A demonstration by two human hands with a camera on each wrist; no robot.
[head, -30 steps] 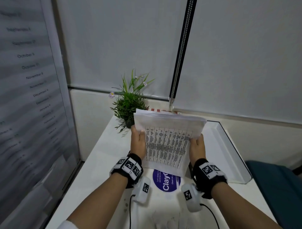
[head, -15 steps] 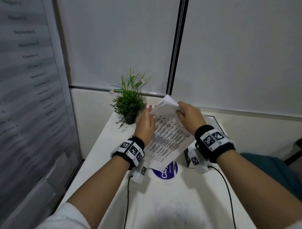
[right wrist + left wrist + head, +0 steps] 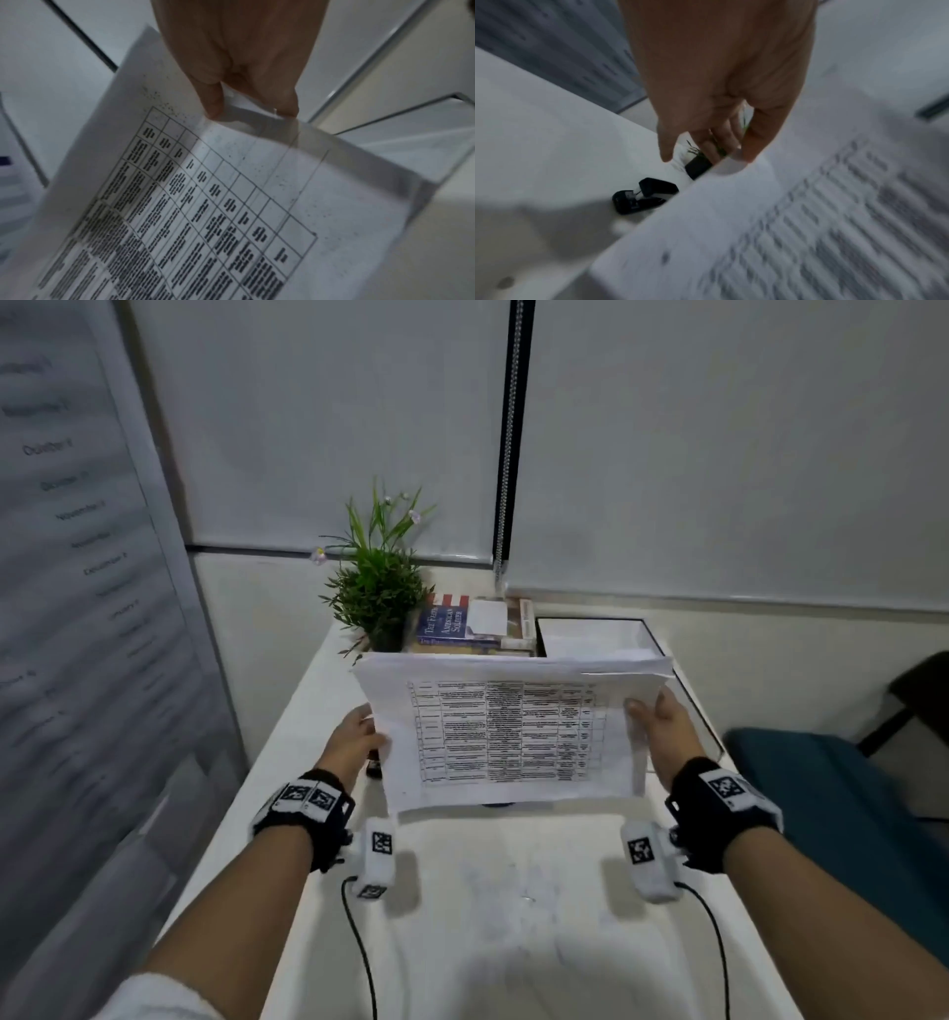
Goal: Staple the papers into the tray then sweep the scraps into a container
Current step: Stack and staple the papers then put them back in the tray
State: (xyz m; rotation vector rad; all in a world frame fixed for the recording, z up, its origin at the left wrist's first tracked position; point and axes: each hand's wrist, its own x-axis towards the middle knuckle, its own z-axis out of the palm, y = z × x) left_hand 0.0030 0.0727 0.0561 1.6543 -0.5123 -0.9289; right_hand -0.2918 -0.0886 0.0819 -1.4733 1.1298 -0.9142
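the papers (image 3: 513, 737) are swinging round: half a second ago the stack was tilted on a corner with the right hand up at its top, and now it is sitting wide and level, long side across, above the table (image 3: 488, 891). the left hand (image 3: 359, 737) is pinching the left edge, thumb on the printed face and fingers going behind. the right hand (image 3: 660, 737) is doing the same on the right edge, thumb on top, fingers curling underneath. both are gripping, neither spread wide.

the far edges of the sheets are looking ragged, not quite flush, so to my eye the person is squaring the stack before fastening it. nothing is showing a staple in it yet.

the stapler (image 3: 644, 195) is lying on the table under the left edge of the papers, just below the left hand, untouched. the tray (image 3: 601, 634) is waiting at the far right of the table, beside the books (image 3: 462, 624) and the plant (image 3: 377, 588). the sheets are hovering short of it. i am not making out any scraps from here.
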